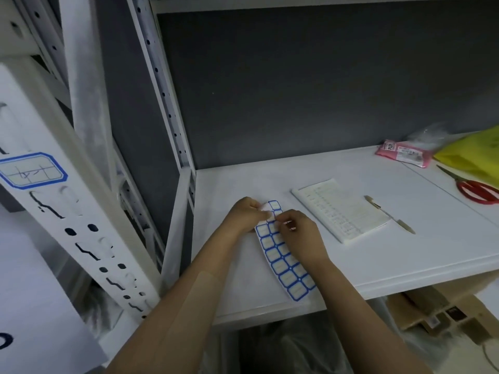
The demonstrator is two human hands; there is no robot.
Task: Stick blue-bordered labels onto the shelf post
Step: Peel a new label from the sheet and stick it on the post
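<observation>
**Both hands at the far end of the label sheet**

Nearest to me, at my left, the white shelf post (pixel 81 225) ran slantwise across the view, punched with dark slots and holes. One blue-bordered label (pixel 31 170) was already stuck on its face, with handwriting I could not read.

Past my forearms, the sheet of blue-bordered labels (pixel 283 263) lay flat on the white shelf board (pixel 351 265), its near end close to the board's front edge and its far end under my fingers. My left hand (pixel 244 215) rested on the sheet's far left part, fingers curled and pressed down on it. My right hand (pixel 301 233) sat just beside it, to the right, thumb and forefinger pinched together at a label in the upper rows; whether that label was lifted from the backing I could not tell. The two hands nearly touched, and one label at the top end (pixel 274 205) showed beyond them.

Farther right on the board lay a white printed pad (pixel 340 210), and just beyond it a pen (pixel 388 214), apart from the pad. At the far right were red-handled scissors (pixel 478 191), a yellow plastic bag (pixel 469 155) and a pink packet (pixel 403 153) near the dark grey back wall (pixel 297 85).
</observation>
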